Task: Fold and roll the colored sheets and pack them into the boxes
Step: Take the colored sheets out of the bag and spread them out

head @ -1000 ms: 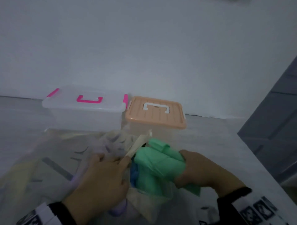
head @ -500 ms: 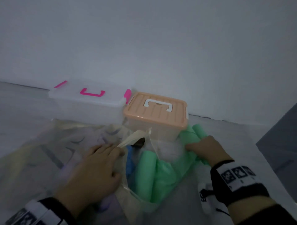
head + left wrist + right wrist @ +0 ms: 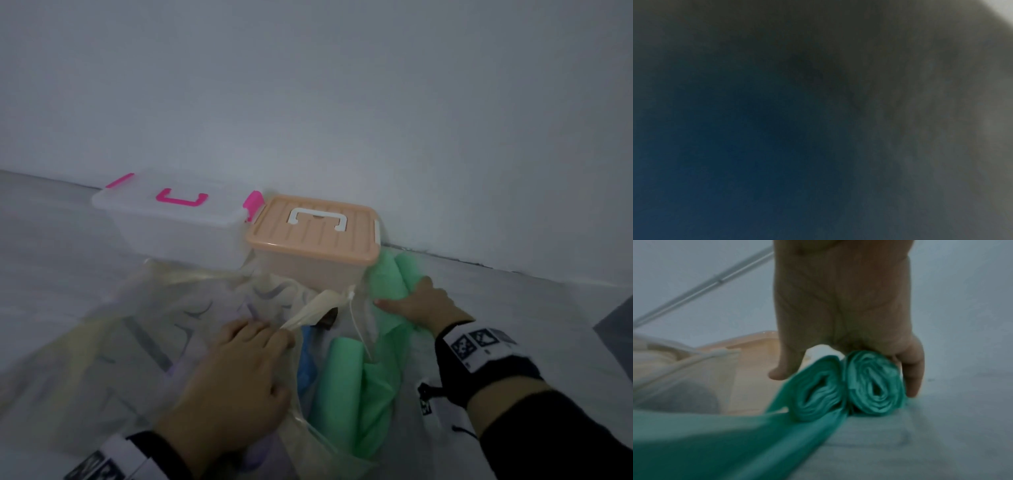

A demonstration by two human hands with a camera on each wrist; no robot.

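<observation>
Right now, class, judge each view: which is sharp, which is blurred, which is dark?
Head view: dim, bluish, but the orange-lidded box reads clearly. Left wrist view: dark, featureless blur. Right wrist view: green rolls fairly clear under the right hand, foreground green smeared.

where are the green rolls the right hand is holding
In the head view the two green rolls lie on the floor just right of the orange-lidded box, under the right hand; the right wrist view shows them side by side.

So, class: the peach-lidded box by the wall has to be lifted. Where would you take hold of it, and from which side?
Probably the white handle lying flat in the middle of the peach-lidded box's lid: come from above and curl the fingers under its bar. It is centred, so the box should hang level.
</observation>
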